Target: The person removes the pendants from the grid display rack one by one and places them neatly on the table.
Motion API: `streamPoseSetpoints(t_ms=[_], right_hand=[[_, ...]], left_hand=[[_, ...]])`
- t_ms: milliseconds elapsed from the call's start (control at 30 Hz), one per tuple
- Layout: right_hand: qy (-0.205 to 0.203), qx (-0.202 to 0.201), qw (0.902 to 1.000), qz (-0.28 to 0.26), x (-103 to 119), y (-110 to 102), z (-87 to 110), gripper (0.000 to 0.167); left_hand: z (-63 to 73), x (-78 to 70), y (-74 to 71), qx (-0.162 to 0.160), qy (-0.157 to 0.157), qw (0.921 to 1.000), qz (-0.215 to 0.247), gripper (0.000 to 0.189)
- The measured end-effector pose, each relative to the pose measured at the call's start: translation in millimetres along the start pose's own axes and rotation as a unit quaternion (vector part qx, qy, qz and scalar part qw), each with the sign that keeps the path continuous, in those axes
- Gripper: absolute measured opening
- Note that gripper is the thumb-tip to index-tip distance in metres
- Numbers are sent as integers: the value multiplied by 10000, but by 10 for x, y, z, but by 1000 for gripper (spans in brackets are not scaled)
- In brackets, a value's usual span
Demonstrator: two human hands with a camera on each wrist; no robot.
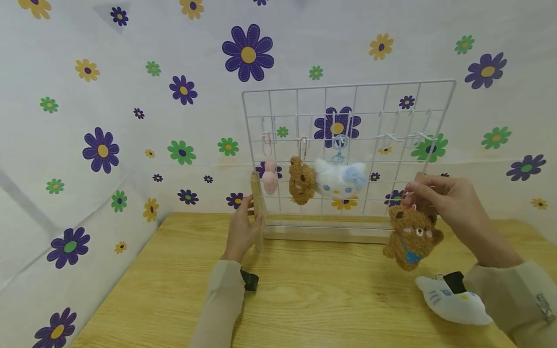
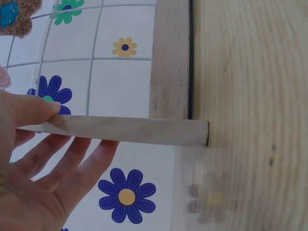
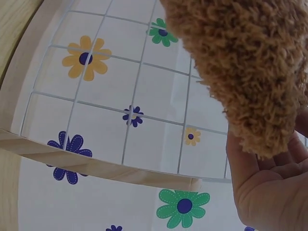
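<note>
head view: the right hand pinches the red chain of a brown bear keychain between thumb and fingers, and the bear hangs below, in front of the lower right end of a white wire grid. a blue pouch sits on the bear's front. the left hand grips a wooden post at the grid's left end; the left wrist view shows the thumb on one face of the wood and the fingers against the other. in the right wrist view, shaggy brown fur fills the upper right, with the hand partly hidden behind it.

from hooks on the grid hang, left to right, a small pink plush, a second brown plush turned partly sideways, and a white cat-head plush with a blue bow, these last two side by side. more white hooks stick out on the grid's right half. a white whiskered plush lies on the wood-grain table below the bear, near the right sleeve. behind the grid is a white backdrop printed with purple, green and yellow flowers.
</note>
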State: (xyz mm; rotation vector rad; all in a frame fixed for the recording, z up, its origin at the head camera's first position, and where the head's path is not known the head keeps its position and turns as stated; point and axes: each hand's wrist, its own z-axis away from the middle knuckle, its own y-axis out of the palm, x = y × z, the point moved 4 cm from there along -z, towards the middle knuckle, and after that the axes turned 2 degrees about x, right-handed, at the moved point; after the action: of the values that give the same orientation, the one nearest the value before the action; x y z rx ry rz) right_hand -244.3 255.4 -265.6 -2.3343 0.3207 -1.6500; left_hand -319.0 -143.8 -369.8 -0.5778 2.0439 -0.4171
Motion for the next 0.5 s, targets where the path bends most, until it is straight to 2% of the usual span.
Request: streamPoseSetpoints(t_ms=[300,500], right_hand=[[83,55,9997,243,-97,25,107,21],[245,61,9978,608,-136,46,168,25]], left_hand=[[11,6,-4,-20,70,10000,-4,49],[20,22,-5,-9,72,10000,-22,49]])
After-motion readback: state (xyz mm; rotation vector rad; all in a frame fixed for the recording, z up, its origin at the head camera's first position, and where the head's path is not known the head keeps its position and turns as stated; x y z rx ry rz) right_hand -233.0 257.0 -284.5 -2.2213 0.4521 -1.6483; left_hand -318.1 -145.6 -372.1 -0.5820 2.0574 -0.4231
